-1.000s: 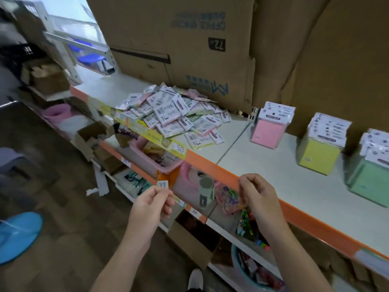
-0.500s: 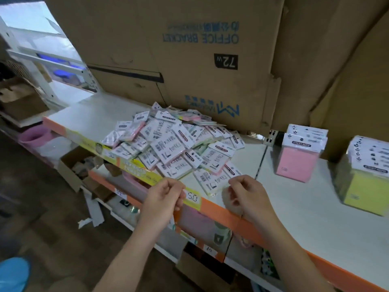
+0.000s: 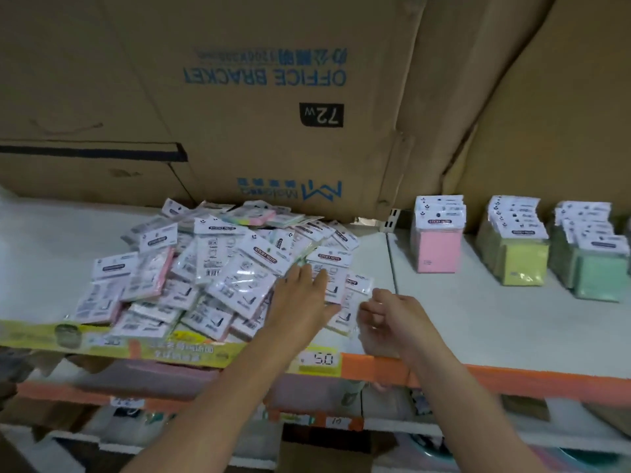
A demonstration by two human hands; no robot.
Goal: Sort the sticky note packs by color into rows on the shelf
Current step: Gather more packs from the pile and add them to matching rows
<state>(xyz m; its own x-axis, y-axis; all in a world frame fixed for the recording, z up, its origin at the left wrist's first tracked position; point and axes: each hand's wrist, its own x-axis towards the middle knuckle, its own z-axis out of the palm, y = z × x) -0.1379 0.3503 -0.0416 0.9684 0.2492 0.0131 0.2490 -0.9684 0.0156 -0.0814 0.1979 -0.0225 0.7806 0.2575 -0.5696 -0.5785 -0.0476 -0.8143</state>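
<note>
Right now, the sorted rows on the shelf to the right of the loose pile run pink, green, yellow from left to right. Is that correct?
Not quite. The head view shows the order as pink row, yellow row, green row: yellow stands in the middle, with green to its right. They do stand right of the loose pile.

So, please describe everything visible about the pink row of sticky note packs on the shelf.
The pink row holds several packs standing upright, one behind another, on the white shelf, just right of its seam. The front pack shows a pink pad under a white card reading STICKY NOTE. The yellow row stands apart, to its right.
</note>
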